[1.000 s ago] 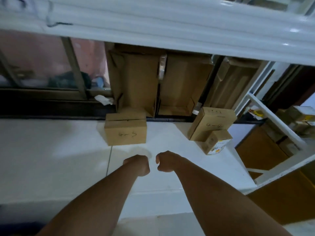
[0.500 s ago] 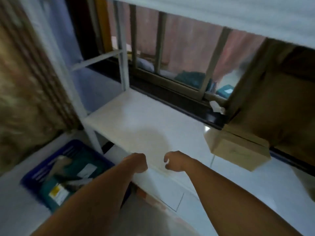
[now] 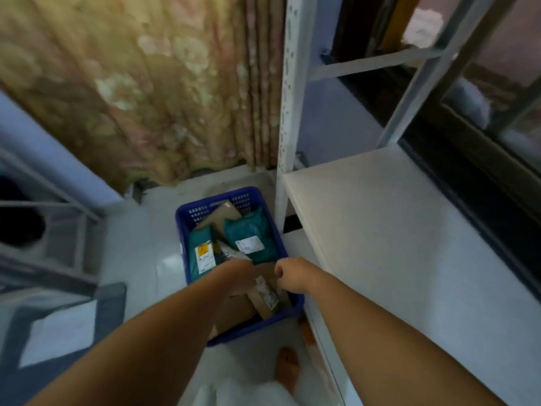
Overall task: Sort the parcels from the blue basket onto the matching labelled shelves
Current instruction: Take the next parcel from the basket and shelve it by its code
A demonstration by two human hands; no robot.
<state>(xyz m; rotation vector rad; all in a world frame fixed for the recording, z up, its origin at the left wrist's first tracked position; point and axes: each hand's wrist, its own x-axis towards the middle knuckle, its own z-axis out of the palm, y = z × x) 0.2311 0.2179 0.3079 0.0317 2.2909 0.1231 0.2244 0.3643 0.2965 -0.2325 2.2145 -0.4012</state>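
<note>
I reckon plenty left: blue basket point(image 3: 205, 207) holds several parcels point(image 3: 251, 234), my R hand point(image 3: 292, 274) curled empty, L hand point(image 3: 237, 273) over them, grip unclear.

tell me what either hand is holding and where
Right hand is a bare fist, holding nothing. Left hand hangs over the blue basket; its grip cannot be told.

Dim, bluish light; motion blur; edges bowed.
</note>
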